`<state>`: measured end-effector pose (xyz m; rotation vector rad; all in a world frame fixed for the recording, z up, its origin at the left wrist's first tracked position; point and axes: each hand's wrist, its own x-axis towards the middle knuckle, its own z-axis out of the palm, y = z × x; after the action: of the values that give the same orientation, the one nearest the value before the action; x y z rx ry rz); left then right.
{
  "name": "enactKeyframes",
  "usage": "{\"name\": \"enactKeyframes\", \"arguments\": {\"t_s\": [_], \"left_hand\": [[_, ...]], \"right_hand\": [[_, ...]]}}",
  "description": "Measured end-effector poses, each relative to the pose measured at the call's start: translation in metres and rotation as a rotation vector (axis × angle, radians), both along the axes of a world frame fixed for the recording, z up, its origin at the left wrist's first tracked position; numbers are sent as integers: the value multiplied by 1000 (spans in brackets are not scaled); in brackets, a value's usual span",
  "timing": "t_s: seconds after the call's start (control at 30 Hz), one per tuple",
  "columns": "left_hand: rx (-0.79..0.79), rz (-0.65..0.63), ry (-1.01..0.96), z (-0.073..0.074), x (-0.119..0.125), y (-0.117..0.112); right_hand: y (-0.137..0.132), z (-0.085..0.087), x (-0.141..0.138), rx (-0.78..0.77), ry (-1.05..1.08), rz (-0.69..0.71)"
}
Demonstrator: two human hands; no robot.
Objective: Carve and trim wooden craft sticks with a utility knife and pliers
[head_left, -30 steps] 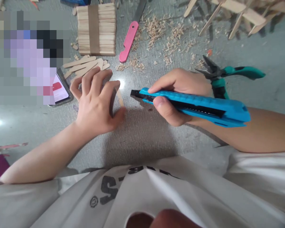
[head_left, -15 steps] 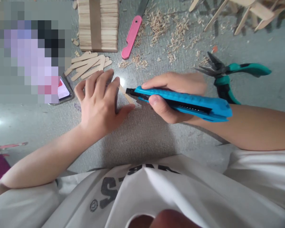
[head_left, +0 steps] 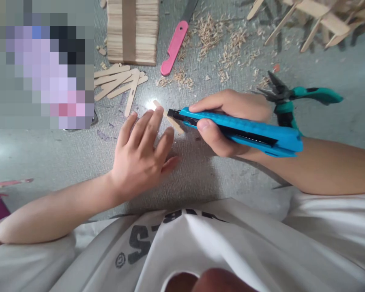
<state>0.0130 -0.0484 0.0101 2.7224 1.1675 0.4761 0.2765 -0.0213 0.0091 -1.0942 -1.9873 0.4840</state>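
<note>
My right hand (head_left: 228, 121) is wrapped round a blue utility knife (head_left: 252, 127), its dark blade end pointing left. The blade tip meets a short wooden craft stick (head_left: 176, 124) that lies slanted on the grey table. My left hand (head_left: 141, 154) rests just left of that stick, fingers spread and palm down. A fingertip touches or hovers by the stick's upper part; I cannot tell which. Above the left hand lie several loose craft sticks (head_left: 117, 81) in a small heap.
A banded bundle of craft sticks (head_left: 146, 32) lies at the back, beside a pink-handled folding blade (head_left: 174, 48). Wood shavings (head_left: 211, 34) are scattered right of it. Green-handled pliers (head_left: 318, 93) lie beyond my right hand. A stick structure (head_left: 322, 20) stands at the back right.
My left hand has drawn back toward me and slightly right, off the stick's upper end, with its thumb lifted away from the stick. The knife remains at the stick.
</note>
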Motion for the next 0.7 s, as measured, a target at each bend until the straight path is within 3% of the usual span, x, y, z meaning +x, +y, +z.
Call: {"name": "enactKeyframes", "arguments": {"t_s": [0.1, 0.3, 0.53, 0.7], "left_hand": [[-81, -25, 40, -2, -1, 4], [-246, -206, 77, -5, -12, 33], [-302, -241, 57, -3, -17, 38], [-318, -227, 38, -3, -15, 35]], "right_hand": [[0, -1, 2, -37, -12, -37], [1, 6, 0, -16, -25, -35], [7, -5, -5, 4, 13, 0], [3, -6, -2, -66, -127, -12]]}}
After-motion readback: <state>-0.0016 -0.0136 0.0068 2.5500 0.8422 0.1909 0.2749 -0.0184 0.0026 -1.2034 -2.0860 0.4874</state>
